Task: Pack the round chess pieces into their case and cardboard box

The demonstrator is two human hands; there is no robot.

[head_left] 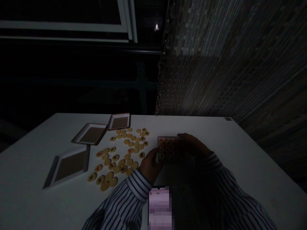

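Between my two hands is a small box of Chinese chess pieces point(169, 148), with round pieces in rows that show reddish characters. My left hand point(150, 163) is closed on the box's left side, thumb near its lower left corner. Along the right side, my right hand point(193, 145) grips the box, its fingers reaching the far right corner. Shadow hides part of the right fingers and the box's lower right. Many loose Chinese chess pieces point(122, 162) lie spread on the table left of my left hand, some blank side up, others showing black or red characters.
On the white table's point(242, 153) left side lie three shallow open trays: a near one point(72, 166), a middle one point(91, 134) and a far one point(120, 122). A lit phone point(158, 204) is at the near edge. Bead strands point(206, 64) hang behind the table.
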